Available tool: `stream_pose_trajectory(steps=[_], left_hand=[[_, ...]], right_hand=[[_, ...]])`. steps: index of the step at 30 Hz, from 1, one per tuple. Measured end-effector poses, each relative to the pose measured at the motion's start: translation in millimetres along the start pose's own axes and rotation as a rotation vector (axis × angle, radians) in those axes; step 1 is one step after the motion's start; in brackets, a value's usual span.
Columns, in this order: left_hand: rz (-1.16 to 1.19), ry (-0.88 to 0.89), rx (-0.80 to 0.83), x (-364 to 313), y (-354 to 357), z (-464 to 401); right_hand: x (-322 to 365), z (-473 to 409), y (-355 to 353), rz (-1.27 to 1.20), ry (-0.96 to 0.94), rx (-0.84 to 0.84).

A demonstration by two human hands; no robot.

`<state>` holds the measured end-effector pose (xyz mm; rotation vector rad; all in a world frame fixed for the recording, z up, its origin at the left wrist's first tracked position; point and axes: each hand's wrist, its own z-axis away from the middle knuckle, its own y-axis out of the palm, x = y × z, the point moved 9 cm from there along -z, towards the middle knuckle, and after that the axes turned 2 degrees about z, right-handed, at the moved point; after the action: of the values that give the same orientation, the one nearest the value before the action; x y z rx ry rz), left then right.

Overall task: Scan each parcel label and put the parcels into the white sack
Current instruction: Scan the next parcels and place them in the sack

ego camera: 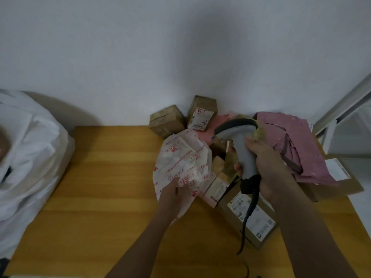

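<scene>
Setting: pale wall behind a wooden worktop [100,177]; a white sack [30,157] bulges just off its left edge.
Parcel in hand: a white printed mailer bag [180,161] lies right of the worktop's middle, at the near-left fringe of the heap; no label shows on its upper face.
Remaining parcels: two small brown boxes [167,121] at the far edge by the wall, a pink mailer [297,145] and a flat brown box [249,217] toward the right edge, plus more pieces between them.
Progress: judged early to midway; the sack looks full of something, but what it holds is not visible, and many parcels are left on the worktop.
Left hand [176,194]: fingers curled into the near edge of the white mailer, gripping it.
Right hand [263,165]: wrapped round the handle of a grey scanner [239,135], its head aimed left toward the mailer, cord hanging down.
</scene>
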<state>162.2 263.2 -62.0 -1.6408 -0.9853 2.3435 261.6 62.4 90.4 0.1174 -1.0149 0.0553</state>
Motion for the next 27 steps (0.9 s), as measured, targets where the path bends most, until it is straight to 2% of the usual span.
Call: stream_pose_trajectory(steps=[5,8,13,16,19,24,25,27], left_hand=[[0.221,-0.056,-0.133,1,-64,0],[0.427,-0.122,-0.270,13,-107,1],[0.861,-0.334,-0.436,53,-160,15],[1.089,-0.475,-0.483,82,-168,36],[1.202,-0.645,-0.499,119,-163,66],[1.490,-0.696,-0.505,159,-150,103],[1.493,-0.765,-0.515,174,-145,108],[1.373,-0.793,-0.486,187,-143,110]], right_hand=[[2,11,33,-0.076,0.034,0.026],[11,11,48,0.009,-0.029,0.032],[3,7,88,0.143,0.029,0.088],[-6,13,108,0.131,0.032,0.030],[-12,32,126,0.131,0.025,0.130],[-23,55,144,0.213,0.039,0.200],[-26,56,147,0.236,0.036,0.202],[-32,57,153,0.283,0.027,0.221]])
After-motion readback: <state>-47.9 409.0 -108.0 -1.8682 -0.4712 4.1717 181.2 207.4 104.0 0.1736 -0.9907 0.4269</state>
